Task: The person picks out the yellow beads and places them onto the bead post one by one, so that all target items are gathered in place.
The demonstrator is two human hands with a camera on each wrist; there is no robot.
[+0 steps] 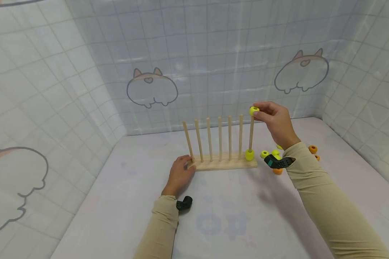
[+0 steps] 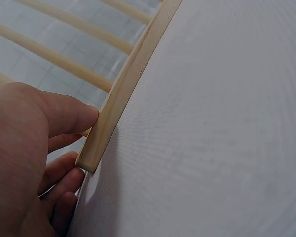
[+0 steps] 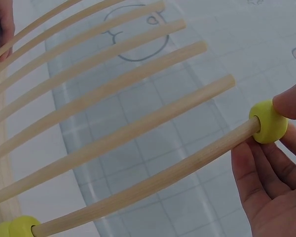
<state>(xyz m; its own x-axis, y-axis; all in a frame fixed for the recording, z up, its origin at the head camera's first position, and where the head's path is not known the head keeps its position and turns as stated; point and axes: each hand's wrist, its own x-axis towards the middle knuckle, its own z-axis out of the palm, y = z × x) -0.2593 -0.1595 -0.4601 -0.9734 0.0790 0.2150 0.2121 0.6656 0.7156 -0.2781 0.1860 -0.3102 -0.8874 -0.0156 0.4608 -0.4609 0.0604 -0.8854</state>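
A wooden peg rack (image 1: 225,164) with a row of upright dowels stands on the table. My left hand (image 1: 180,174) grips the left end of its base, thumb on the front edge (image 2: 111,116) and the other fingers around the end and behind. With thumb and fingertips, my right hand (image 1: 275,120) pinches a yellow bead (image 3: 269,122) at the top of the rightmost dowel (image 3: 153,182). The dowel's tip sits inside the bead's hole. Lower down, yellow beads (image 1: 249,155) are threaded on that same dowel, against the base.
Loose yellow beads (image 1: 264,154) lie right of the rack, partly hidden by the right wrist's black band (image 1: 278,162). Orange beads (image 1: 312,149) lie near them, one closer to me (image 1: 277,171). A tile-patterned sheet (image 1: 194,54) rises behind and at both sides.
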